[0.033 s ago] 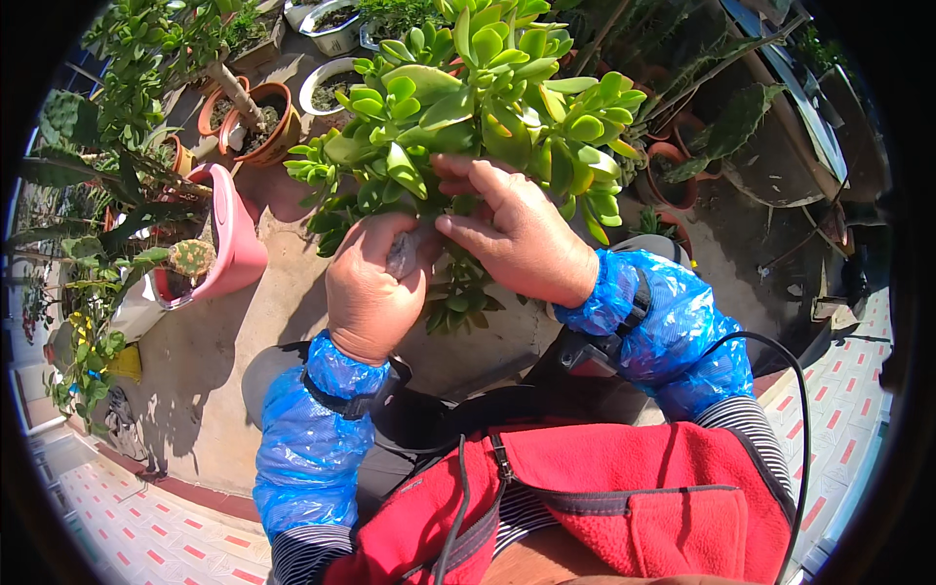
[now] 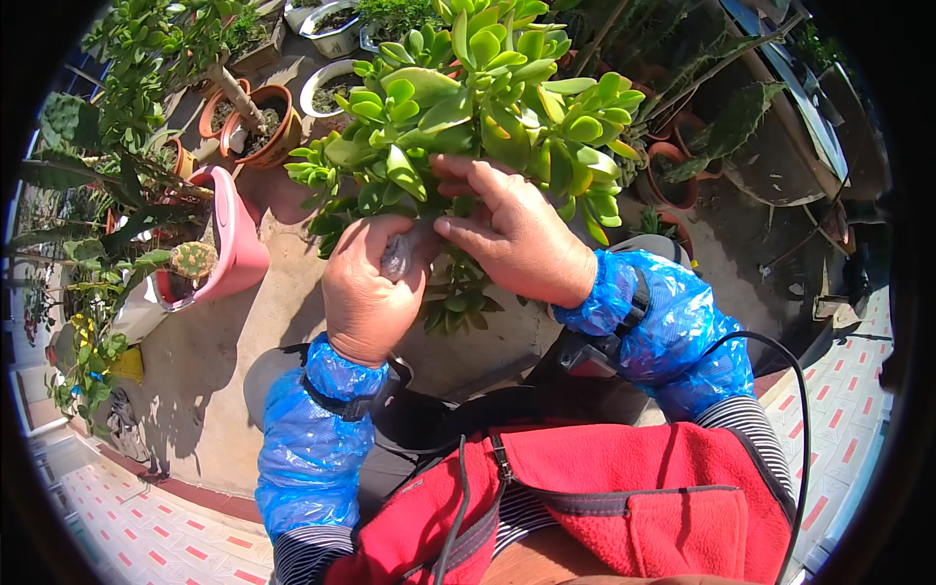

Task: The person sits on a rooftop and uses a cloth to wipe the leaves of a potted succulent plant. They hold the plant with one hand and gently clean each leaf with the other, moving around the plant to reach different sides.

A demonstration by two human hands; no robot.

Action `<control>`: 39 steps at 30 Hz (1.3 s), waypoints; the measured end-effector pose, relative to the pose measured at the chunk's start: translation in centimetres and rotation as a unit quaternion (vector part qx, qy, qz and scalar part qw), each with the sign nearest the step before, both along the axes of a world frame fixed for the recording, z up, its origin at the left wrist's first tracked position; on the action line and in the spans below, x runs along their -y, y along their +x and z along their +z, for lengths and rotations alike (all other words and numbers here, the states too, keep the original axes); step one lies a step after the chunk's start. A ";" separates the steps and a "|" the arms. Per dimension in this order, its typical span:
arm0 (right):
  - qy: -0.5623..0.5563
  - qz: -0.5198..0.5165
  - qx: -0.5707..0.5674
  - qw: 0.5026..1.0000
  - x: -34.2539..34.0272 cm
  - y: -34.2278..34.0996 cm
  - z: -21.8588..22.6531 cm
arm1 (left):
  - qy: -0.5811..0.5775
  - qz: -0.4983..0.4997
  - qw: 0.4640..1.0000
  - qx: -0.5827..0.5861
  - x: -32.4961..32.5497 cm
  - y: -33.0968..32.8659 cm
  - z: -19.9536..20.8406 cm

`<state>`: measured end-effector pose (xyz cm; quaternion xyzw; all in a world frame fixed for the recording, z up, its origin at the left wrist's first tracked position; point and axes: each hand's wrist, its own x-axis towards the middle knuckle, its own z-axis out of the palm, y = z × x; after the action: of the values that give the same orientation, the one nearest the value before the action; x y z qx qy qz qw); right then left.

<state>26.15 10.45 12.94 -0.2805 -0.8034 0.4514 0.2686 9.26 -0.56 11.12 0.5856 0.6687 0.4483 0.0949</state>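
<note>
head view — worn fisheye | looks down | near the plant (image 2: 502, 136)

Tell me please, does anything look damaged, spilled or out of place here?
Nothing clearly spilled or damaged stands out. The pink pot at the left looks tilted, but the fisheye lens may cause this. I cannot identify the small pale thing in the left hand.

No text, number or sign is showing legibly anywhere in the frame. On the red vest (image 2: 673, 468), at lower center, 1 faint mark (image 2: 413, 485) is appearing, too small for reading.
</note>
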 end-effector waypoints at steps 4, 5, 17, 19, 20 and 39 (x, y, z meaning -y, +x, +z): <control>-0.070 0.001 -0.072 0.995 0.1 -0.8 -0.5 | 0.073 0.027 0.997 0.000 1.0 -1.0 0.6; -0.126 0.008 -0.111 0.986 0.1 -1.2 -0.7 | 0.110 0.033 0.993 -0.008 1.2 -1.2 0.8; -0.332 -0.089 -0.166 0.924 0.5 -4.9 -2.1 | 0.232 0.027 0.945 -0.230 -1.3 -3.1 3.9; -0.326 -0.072 -0.199 0.921 0.4 -5.1 -2.6 | 0.160 -0.023 0.938 -0.308 -1.7 -2.6 3.8; -0.334 -0.075 -0.195 0.919 0.3 -5.1 -2.8 | 0.143 -0.045 0.943 -0.297 -1.7 -2.3 3.7; -0.406 -0.006 -0.173 0.897 1.0 -4.3 -2.3 | 0.325 0.229 0.852 0.340 3.6 -9.1 3.7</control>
<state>21.89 9.50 10.68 -0.2880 -0.4892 0.7782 0.2685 0.19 -4.21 14.80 0.2248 0.5258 0.8202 0.0149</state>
